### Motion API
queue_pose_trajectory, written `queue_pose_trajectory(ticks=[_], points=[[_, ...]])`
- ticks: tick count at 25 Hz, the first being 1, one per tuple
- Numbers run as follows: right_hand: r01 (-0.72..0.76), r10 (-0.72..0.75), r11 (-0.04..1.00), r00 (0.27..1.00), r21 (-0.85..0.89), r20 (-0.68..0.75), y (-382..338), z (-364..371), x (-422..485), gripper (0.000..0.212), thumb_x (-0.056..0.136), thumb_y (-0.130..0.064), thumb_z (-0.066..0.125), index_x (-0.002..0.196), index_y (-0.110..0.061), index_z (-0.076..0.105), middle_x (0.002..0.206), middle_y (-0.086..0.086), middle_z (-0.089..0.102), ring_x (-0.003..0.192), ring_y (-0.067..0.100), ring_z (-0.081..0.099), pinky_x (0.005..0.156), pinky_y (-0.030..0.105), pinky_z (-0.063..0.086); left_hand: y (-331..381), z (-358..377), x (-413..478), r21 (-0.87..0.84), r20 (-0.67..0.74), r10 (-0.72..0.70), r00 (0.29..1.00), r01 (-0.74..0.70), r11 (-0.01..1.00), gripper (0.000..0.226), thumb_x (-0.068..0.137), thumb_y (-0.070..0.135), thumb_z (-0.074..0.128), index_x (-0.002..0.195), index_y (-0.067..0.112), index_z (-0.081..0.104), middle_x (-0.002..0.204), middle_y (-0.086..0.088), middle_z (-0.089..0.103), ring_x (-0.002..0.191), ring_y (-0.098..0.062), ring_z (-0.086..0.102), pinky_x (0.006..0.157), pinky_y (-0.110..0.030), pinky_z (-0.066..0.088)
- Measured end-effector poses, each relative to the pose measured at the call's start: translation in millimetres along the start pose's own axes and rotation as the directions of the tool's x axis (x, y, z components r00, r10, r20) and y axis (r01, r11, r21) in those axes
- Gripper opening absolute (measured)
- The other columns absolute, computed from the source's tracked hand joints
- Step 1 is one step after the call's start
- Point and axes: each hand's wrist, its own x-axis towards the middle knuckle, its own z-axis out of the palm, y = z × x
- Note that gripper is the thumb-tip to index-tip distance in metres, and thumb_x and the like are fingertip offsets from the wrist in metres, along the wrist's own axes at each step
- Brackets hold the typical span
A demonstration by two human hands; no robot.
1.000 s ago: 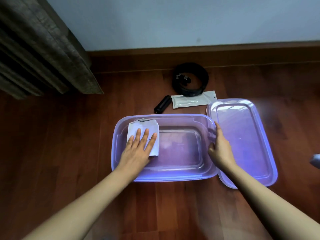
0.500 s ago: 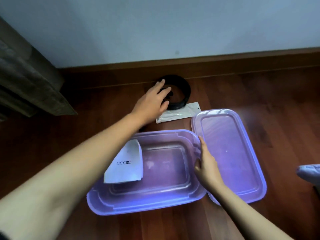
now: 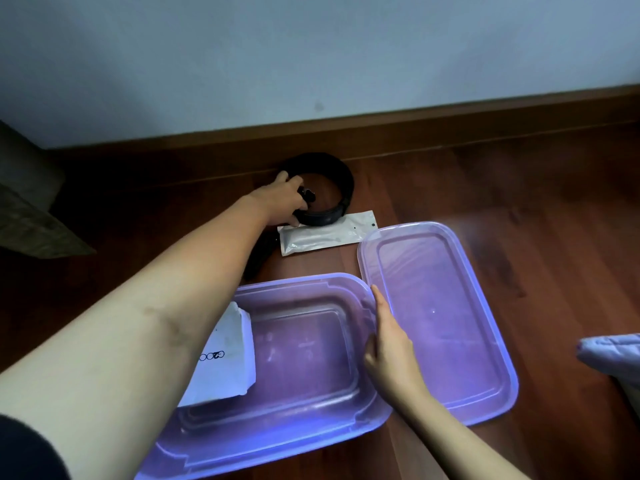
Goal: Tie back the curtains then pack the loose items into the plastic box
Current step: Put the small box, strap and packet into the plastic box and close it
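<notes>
A clear purple plastic box [image 3: 311, 424] lies open on the wooden floor, with a white packet [image 3: 225, 362] inside at its left end. My left hand [image 3: 280, 202] reaches far forward and grips the near left side of a coiled black belt [image 3: 341, 183] by the skirting board. My right hand [image 3: 391, 344] rests with straight fingers against the box's right rim. A white sealed pouch [image 3: 325, 235] lies just in front of the belt. A small black object [image 3: 258, 258] shows partly under my left forearm.
The box's lid [image 3: 446, 323] lies flat on the floor to the right of the box. A curtain's hem [image 3: 31, 216] hangs at the far left. A pale blue cloth [image 3: 613, 355] shows at the right edge. The wall and skirting board [image 3: 450, 123] close off the far side.
My left hand left the white packet in the box, reached forward, and now grips the black belt. My right hand has stayed at the box's right rim.
</notes>
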Motion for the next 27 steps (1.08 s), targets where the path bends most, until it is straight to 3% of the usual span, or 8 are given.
queue_pose_trajectory(ticks=[7,10,12,14,17,20,23,27], points=[[-0.007,0.008,0.999,1.0,-0.039,0.016,8,3,3,0.08,0.072,-0.024,0.034,0.149,-0.034,0.014,0.138,-0.001,0.053,0.117,0.032,0.055,0.089,0.038,0.046,5,-12,-46,-0.117,-0.237,0.069,0.969,-0.099,0.988,0.036,0.085,0.032,0.065,0.116,0.013,0.066,0.14,-0.021,0.034,0.123,-0.038,0.03,0.108,-0.04,0.028],[0.063,-0.066,0.994,0.997,-0.084,-0.033,3,0,-3,0.073,0.09,-0.044,0.048,0.151,-0.026,0.011,0.154,-0.008,0.027,0.137,0.017,0.035,0.105,0.034,0.037,23,-22,-93,-0.103,-0.396,0.146,0.907,-0.201,0.974,0.021,0.082,0.024,0.067,0.099,0.012,0.069,0.133,-0.025,0.043,0.117,-0.043,0.037,0.096,-0.05,0.043],[0.102,-0.079,0.988,0.98,0.118,-0.181,-8,-9,-6,0.08,0.085,-0.058,0.047,0.149,-0.021,0.017,0.153,-0.004,0.029,0.137,0.014,0.035,0.111,0.034,0.033,40,-20,-129,-0.037,-0.485,0.186,0.855,-0.233,0.972,0.016,0.083,0.02,0.057,0.094,0.017,0.068,0.129,-0.023,0.046,0.115,-0.039,0.039,0.069,-0.045,0.055],[0.104,0.012,0.892,0.967,0.439,-0.253,-29,-23,-6,0.077,0.084,-0.062,0.041,0.147,-0.021,0.023,0.142,0.0,0.044,0.118,0.013,0.055,0.098,0.035,0.047,62,-15,-166,0.034,-0.495,0.223,0.84,-0.238,0.971,0.008,0.082,0.021,0.059,0.087,0.021,0.066,0.127,-0.019,0.049,0.114,-0.034,0.041,0.044,-0.032,0.05],[-0.108,0.146,0.602,0.989,0.791,0.024,-57,-30,-7,0.054,0.094,-0.051,0.042,0.139,-0.023,0.03,0.124,-0.001,0.055,0.089,0.011,0.065,0.081,0.03,0.053,93,-6,-199,0.128,-0.459,0.285,0.841,-0.255,0.958,0.004,0.074,0.021,0.065,0.075,0.018,0.063,0.12,-0.018,0.057,0.108,-0.034,0.052,0.037,-0.024,0.041],[-0.055,0.127,0.669,0.991,0.742,-0.04,-59,-19,-10,0.034,0.096,-0.035,0.049,0.126,-0.018,0.046,0.092,-0.012,0.053,0.068,0.001,0.05,0.072,0.022,0.047,107,3,-213,-0.056,-0.421,0.266,0.867,-0.318,0.947,0.033,0.079,0.041,0.058,0.103,0.019,0.066,0.126,-0.012,0.052,0.113,-0.027,0.042,0.056,-0.036,0.055],[-0.003,0.092,0.724,0.992,0.69,-0.091,-49,-9,-15,0.037,0.097,-0.034,0.048,0.133,-0.025,0.049,0.09,-0.016,0.047,0.074,-0.002,0.04,0.088,0.03,0.038,108,7,-226,-0.269,-0.337,0.128,0.933,-0.225,0.936,0.065,0.081,0.071,0.036,0.131,0.032,0.052,0.137,0.002,0.044,0.12,-0.017,0.037,0.077,-0.042,0.054],[0.011,0.033,0.749,0.998,0.662,-0.053,-53,3,-26,0.033,0.098,-0.037,0.045,0.131,-0.032,0.049,0.086,-0.019,0.047,0.072,-0.002,0.04,0.081,0.029,0.04,111,5,-230,-0.217,-0.527,-0.031,0.85,-0.099,0.971,0.041,0.088,0.041,0.039,0.12,0.027,0.062,0.118,-0.004,0.062,0.097,-0.023,0.056,0.045,-0.031,0.052]])
